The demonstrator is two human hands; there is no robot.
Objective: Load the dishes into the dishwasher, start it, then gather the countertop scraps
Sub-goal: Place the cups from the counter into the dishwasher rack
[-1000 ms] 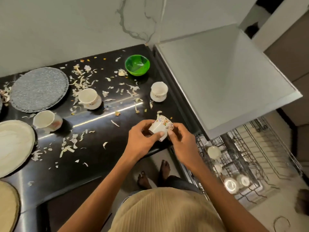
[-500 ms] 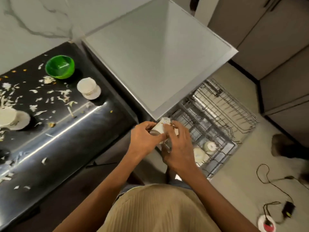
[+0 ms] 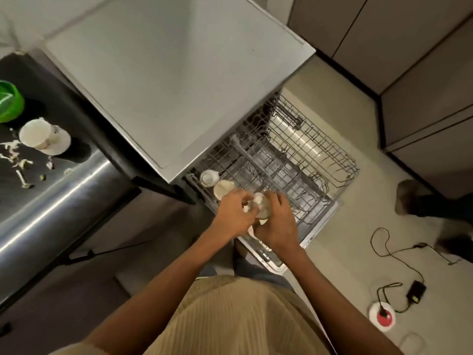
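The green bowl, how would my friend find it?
Start at the black countertop left of the dishwasher. At its far left edge, beyond a white cup on a saucer, sits the green bowl. It is the only bright green thing there.

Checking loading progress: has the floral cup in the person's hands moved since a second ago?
Yes. The floral cup, held by the left hand and right hand, went from above the black countertop edge to over the dishwasher rack.

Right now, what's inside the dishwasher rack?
Two pale cups at the dishwasher rack's near-left corner. Both hands hold another cup over it, hiding what's beneath.
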